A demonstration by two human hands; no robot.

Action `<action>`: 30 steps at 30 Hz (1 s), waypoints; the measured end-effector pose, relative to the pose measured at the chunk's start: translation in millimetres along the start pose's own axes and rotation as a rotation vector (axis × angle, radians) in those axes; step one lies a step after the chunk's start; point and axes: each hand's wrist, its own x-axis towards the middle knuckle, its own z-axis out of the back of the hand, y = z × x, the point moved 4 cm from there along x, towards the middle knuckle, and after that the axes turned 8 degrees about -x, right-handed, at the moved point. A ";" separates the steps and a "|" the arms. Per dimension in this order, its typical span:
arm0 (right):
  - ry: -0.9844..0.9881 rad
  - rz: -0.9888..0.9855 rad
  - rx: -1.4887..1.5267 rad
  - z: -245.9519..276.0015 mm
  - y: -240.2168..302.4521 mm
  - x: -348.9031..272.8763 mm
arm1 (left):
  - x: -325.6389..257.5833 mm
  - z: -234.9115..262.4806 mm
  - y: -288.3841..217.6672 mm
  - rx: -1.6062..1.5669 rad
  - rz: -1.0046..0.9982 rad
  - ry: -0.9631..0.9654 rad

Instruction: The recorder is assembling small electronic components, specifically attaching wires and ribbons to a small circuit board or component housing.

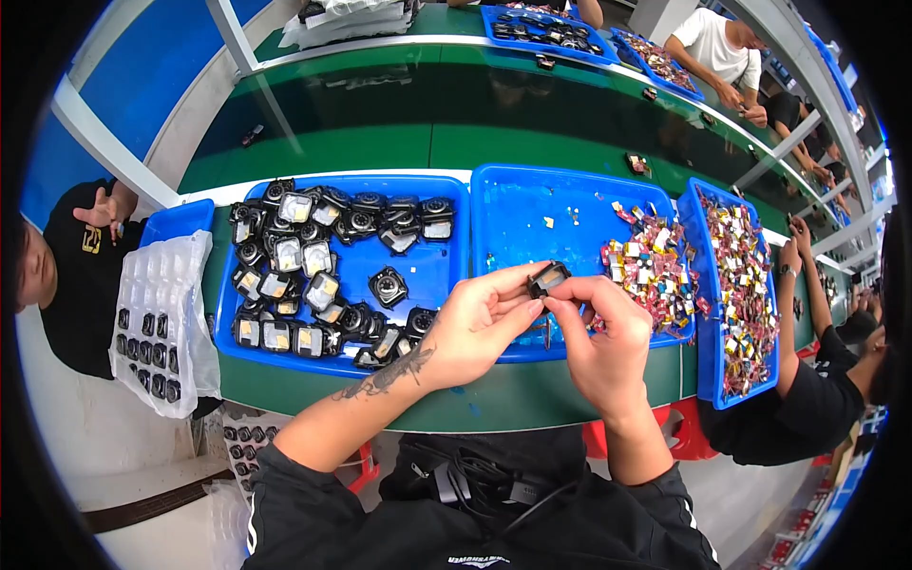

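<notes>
Both of my hands meet over the front of the middle blue tray (503, 190). Between the thumb and fingers of my left hand (480, 318) is a small black housing (548, 278), tilted so that its hollow, pale inside shows. My right hand (608, 328) pinches at the near edge of the same housing, its fingertips and thumb closed against it. Whether the right fingertips also hold a tiny part is hidden. To the right in the middle tray lies a heap of small wired parts (651, 261) in red, yellow and white.
A blue tray (464, 247) on the left holds many similar black housings (388, 287). Another blue tray (708, 366) on the right is full of wired parts. Beyond runs a green conveyor belt (370, 142). A clear blister tray (161, 323) stands left, beside a seated person; co-workers sit right.
</notes>
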 end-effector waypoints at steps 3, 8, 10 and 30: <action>-0.008 0.046 -0.006 0.7 1.0 1.4 | 1.4 1.1 -1.7 0.050 0.009 0.034; -0.040 0.035 0.040 -1.1 -1.0 0.7 | 0.6 -1.5 -2.8 0.045 0.056 0.014; -0.036 0.033 0.023 -0.6 -1.9 -0.3 | -0.5 -2.5 -2.6 0.045 0.058 0.021; -0.051 -0.165 0.339 7.2 -23.2 -2.4 | 2.0 -0.7 -4.3 0.010 -0.057 -0.084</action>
